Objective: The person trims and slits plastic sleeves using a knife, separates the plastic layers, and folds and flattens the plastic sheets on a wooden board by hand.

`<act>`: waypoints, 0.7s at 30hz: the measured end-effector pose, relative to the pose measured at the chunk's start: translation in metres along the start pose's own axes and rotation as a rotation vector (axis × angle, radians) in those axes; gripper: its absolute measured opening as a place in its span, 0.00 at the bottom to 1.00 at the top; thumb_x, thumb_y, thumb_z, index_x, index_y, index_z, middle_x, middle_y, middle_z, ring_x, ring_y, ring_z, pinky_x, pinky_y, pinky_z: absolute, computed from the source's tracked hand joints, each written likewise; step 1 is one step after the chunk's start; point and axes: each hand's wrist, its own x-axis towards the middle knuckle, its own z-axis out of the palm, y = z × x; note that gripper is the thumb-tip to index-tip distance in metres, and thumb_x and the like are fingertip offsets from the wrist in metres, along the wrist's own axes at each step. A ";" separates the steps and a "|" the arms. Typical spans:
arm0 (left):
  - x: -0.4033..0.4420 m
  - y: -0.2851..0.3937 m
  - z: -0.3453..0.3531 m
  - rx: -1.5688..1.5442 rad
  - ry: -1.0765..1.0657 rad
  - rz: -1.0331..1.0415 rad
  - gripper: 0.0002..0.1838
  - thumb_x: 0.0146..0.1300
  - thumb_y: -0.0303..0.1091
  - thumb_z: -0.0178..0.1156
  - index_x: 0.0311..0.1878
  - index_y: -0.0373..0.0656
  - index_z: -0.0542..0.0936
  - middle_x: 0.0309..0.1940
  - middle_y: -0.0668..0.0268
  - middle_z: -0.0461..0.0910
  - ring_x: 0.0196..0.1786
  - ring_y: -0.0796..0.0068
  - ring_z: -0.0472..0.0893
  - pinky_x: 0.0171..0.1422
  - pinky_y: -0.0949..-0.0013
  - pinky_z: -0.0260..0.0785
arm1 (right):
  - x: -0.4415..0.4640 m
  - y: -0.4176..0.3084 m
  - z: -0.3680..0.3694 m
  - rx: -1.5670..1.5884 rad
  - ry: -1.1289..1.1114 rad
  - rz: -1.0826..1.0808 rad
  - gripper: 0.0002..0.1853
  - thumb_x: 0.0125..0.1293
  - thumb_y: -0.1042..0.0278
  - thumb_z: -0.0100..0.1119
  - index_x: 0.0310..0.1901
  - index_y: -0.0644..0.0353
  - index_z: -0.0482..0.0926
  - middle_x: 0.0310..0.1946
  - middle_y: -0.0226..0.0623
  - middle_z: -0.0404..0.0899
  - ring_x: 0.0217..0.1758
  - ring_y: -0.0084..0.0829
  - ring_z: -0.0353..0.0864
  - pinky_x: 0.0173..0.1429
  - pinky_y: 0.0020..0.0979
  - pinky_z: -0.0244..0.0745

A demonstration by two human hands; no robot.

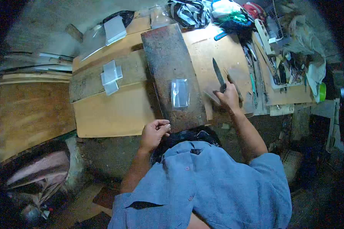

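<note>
Closest to us is a blue shirt (214, 183), and just past it our left hand (156, 133) sits at the near edge of a long dark board (168, 53). Its thumb and fingertips are drawn together; we cannot tell whether anything thin is pinched between them. A little farther, to the right of the board, our right hand (229, 96) is closed around the handle end of a knife (217, 70), whose blade points away from us. A wooden stick (236, 86) lies just beside that hand. On the near half of the board we see a clear plastic sleeve (181, 93) lying flat. Farther left, more sleeves (111, 78) overlap on a plank (135, 70). Beyond them lies a stack of plastic sheets (114, 28), and at the back sits a striped bag (189, 14).
</note>
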 end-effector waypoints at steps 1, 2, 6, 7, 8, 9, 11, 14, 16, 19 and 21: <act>0.000 0.001 0.001 0.000 -0.008 -0.001 0.14 0.62 0.31 0.60 0.48 0.32 0.77 0.32 0.62 0.80 0.34 0.77 0.79 0.38 0.72 0.77 | -0.005 0.005 0.000 -0.031 -0.004 0.063 0.27 0.44 0.62 0.73 0.46 0.63 0.74 0.38 0.51 0.75 0.45 0.51 0.75 0.47 0.42 0.72; 0.000 0.003 0.003 0.014 -0.020 0.005 0.14 0.62 0.31 0.60 0.48 0.32 0.77 0.32 0.62 0.80 0.34 0.77 0.79 0.38 0.73 0.77 | -0.007 0.016 0.005 -0.034 -0.041 0.101 0.28 0.44 0.63 0.73 0.48 0.61 0.73 0.39 0.50 0.74 0.47 0.51 0.74 0.49 0.42 0.71; 0.000 0.012 0.008 0.095 -0.064 -0.009 0.14 0.62 0.31 0.60 0.48 0.34 0.77 0.34 0.61 0.80 0.34 0.77 0.79 0.38 0.73 0.76 | -0.014 0.016 0.005 -0.054 -0.042 0.187 0.30 0.42 0.64 0.73 0.48 0.60 0.72 0.40 0.50 0.73 0.46 0.51 0.74 0.49 0.43 0.71; 0.000 0.011 0.009 0.098 -0.067 -0.009 0.14 0.62 0.31 0.60 0.48 0.34 0.77 0.34 0.61 0.80 0.34 0.77 0.79 0.38 0.73 0.76 | -0.013 0.021 0.008 -0.031 -0.035 0.154 0.28 0.43 0.66 0.72 0.48 0.61 0.72 0.40 0.50 0.73 0.45 0.52 0.74 0.49 0.43 0.71; 0.001 0.010 0.011 0.089 -0.082 0.008 0.14 0.62 0.31 0.60 0.48 0.34 0.77 0.34 0.62 0.80 0.34 0.77 0.79 0.38 0.73 0.76 | -0.012 0.026 0.011 -0.007 -0.027 0.121 0.27 0.44 0.67 0.70 0.48 0.61 0.72 0.39 0.50 0.74 0.45 0.52 0.74 0.48 0.43 0.71; 0.002 0.009 0.013 0.079 -0.097 0.025 0.14 0.62 0.31 0.60 0.49 0.34 0.77 0.34 0.62 0.80 0.35 0.77 0.79 0.39 0.73 0.75 | -0.010 0.031 0.015 -0.006 -0.022 0.124 0.27 0.44 0.67 0.70 0.48 0.61 0.72 0.39 0.50 0.74 0.45 0.52 0.74 0.48 0.43 0.71; 0.002 0.006 0.016 0.045 -0.113 0.037 0.15 0.61 0.32 0.61 0.49 0.34 0.77 0.33 0.65 0.80 0.34 0.80 0.78 0.38 0.75 0.74 | -0.006 0.039 0.022 -0.058 -0.020 0.030 0.23 0.46 0.70 0.66 0.46 0.61 0.73 0.35 0.52 0.73 0.43 0.52 0.74 0.47 0.43 0.71; -0.003 0.015 0.019 0.056 -0.132 0.041 0.15 0.62 0.32 0.61 0.49 0.35 0.76 0.33 0.66 0.80 0.34 0.80 0.78 0.39 0.75 0.74 | -0.002 0.030 0.014 -0.090 -0.134 0.010 0.17 0.45 0.70 0.66 0.38 0.64 0.75 0.35 0.54 0.75 0.45 0.53 0.75 0.49 0.44 0.72; -0.004 0.018 0.020 0.102 -0.140 0.037 0.15 0.62 0.31 0.60 0.50 0.35 0.76 0.35 0.65 0.80 0.36 0.78 0.79 0.40 0.73 0.75 | -0.002 0.023 0.008 -0.033 -0.180 0.043 0.15 0.45 0.71 0.64 0.37 0.64 0.76 0.34 0.55 0.76 0.44 0.54 0.75 0.49 0.45 0.71; -0.006 0.016 0.022 0.089 -0.146 0.065 0.14 0.63 0.31 0.60 0.50 0.36 0.76 0.35 0.66 0.81 0.36 0.79 0.79 0.41 0.74 0.74 | -0.007 0.013 -0.003 0.080 -0.186 0.064 0.12 0.48 0.71 0.62 0.35 0.65 0.77 0.30 0.53 0.78 0.38 0.50 0.78 0.43 0.43 0.72; -0.011 0.021 0.023 0.107 -0.125 0.116 0.14 0.64 0.32 0.58 0.51 0.38 0.77 0.35 0.66 0.81 0.36 0.79 0.79 0.43 0.75 0.72 | -0.015 -0.002 -0.017 0.138 -0.148 0.053 0.11 0.49 0.70 0.61 0.35 0.65 0.77 0.28 0.49 0.79 0.34 0.46 0.79 0.39 0.40 0.73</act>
